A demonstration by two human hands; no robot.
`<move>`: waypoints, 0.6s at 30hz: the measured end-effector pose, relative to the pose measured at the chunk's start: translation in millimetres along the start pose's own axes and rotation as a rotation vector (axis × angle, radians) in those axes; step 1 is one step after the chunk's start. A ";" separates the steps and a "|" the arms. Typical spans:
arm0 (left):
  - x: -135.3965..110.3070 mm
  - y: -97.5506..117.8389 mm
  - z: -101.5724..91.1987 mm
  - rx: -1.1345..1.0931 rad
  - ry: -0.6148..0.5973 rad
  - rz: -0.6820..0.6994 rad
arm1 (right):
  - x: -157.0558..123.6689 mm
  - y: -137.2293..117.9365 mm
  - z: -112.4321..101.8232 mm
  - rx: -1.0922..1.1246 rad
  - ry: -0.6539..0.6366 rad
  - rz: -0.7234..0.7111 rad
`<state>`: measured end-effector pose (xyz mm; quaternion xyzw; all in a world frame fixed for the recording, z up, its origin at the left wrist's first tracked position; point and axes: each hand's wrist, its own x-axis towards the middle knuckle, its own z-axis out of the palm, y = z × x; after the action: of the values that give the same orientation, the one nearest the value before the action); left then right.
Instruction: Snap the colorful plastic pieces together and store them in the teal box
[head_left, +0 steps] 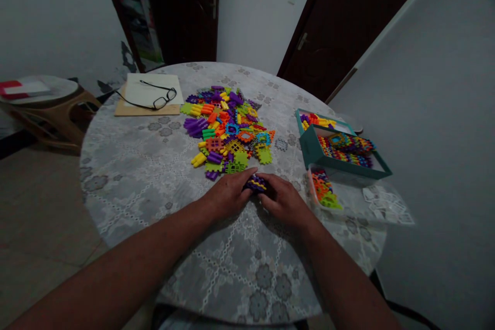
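My left hand (228, 195) and my right hand (284, 200) meet on the round table (127, 165), both closed around a small purple and yellow block piece (256, 183) held between the fingertips. Just beyond them lies a big heap of colourful interlocking plastic blocks (228, 131), in purple, yellow, orange, green and blue. The nearest green pieces of the heap sit right above my left fingers.
A teal box (309, 148) with assembled block pieces stands at the right, a clear lid (371, 201) with orange and green pieces in front of it. Glasses (164, 98) lie on papers at the back left. A wooden stool (50, 108) stands left of the table.
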<state>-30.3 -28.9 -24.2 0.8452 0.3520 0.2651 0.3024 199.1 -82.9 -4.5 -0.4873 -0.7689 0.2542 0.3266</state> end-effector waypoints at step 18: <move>-1.6 -5.3 10.0 0.041 0.001 -0.011 | -0.1 11.6 8.2 -0.040 0.068 0.067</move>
<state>-26.9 -30.3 -35.1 0.8492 0.3620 0.2565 0.2864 199.8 -79.0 -18.1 -0.5276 -0.7454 0.2329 0.3343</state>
